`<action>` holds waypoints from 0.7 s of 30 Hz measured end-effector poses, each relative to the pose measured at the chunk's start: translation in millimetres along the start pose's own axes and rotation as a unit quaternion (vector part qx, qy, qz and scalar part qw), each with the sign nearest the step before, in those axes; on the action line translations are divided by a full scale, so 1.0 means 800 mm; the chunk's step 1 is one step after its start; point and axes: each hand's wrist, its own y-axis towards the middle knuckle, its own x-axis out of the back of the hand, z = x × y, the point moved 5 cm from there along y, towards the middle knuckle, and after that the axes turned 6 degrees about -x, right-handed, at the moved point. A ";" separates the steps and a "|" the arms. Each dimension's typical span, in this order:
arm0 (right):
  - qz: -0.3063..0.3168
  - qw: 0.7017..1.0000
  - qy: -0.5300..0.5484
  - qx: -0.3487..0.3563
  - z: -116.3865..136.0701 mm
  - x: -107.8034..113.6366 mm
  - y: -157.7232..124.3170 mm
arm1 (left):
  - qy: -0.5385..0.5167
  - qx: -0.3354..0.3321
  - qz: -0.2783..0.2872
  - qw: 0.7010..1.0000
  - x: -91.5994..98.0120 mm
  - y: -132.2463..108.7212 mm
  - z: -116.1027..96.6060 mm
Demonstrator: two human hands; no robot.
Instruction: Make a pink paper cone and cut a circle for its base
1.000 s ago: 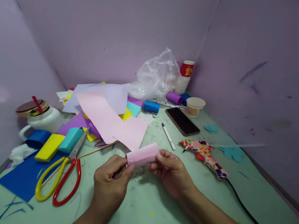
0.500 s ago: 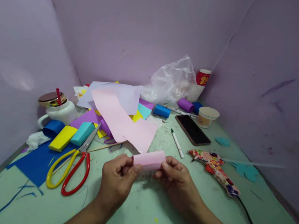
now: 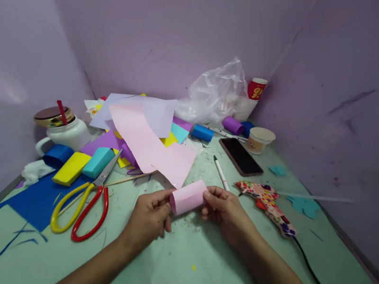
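A pink paper tube (image 3: 188,197) is held above the table between both hands. My left hand (image 3: 151,215) pinches its left end, where the round opening shows. My right hand (image 3: 224,210) grips the other end between thumb and fingers. Just behind the tube lies a cut sheet of pink paper (image 3: 143,139). Scissors (image 3: 95,194) with one yellow and one red handle rest left of my left hand. To the right of my right hand is a flower-patterned glue gun (image 3: 269,202) with a clear glue stick in its back. A white marker (image 3: 221,173) lies beyond my right hand.
Blue, yellow and turquoise paper tubes (image 3: 72,168) stand by a white mug (image 3: 70,134) at left. A phone (image 3: 241,156), a paper tub (image 3: 260,141) and a plastic bag (image 3: 215,93) are farther back. The glue gun's black cord (image 3: 321,283) runs to the front right.
The pink tube has tilted, its left end now lower and turned toward me. My left fingers have shifted on its left end. The whole view has moved slightly.
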 end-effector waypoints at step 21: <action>0.044 0.938 -0.208 0.272 0.026 -0.025 -0.036 | 0.103 -0.021 0.079 0.991 -0.012 -0.001 0.011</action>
